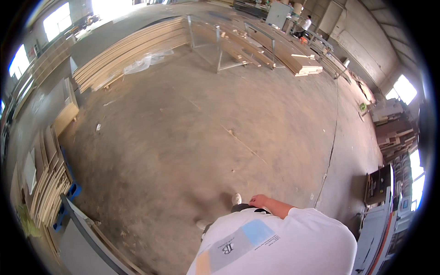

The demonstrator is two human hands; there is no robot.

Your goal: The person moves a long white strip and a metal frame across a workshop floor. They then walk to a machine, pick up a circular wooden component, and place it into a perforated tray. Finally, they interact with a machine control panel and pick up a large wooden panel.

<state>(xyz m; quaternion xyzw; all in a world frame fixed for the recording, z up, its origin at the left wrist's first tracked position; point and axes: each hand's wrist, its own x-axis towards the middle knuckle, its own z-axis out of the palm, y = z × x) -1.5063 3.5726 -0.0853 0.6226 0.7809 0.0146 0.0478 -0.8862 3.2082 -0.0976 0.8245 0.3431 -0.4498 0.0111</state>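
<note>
My right hand [259, 200] hangs in front of my body, close to my dark shorts [243, 207]. Its fingers are loosely bent and slightly apart, and I see nothing in them. The bare forearm comes out of the sleeve of a white T-shirt [293, 238] with a printed front. My left hand is out of sight. One light shoe [236, 199] shows ahead of the shorts, and another pale shoe [201, 224] lies to its left. Under me is a dusty concrete floor [201, 142].
Long board stacks [133, 50] lie at the far left. Metal frames [219, 50] stand beside more boards [307, 68]. Panels on a blue pallet [73, 190] and a grey sheet [87, 247] are at near left. A machine [378, 238] stands at right. A person [306, 24] is far back.
</note>
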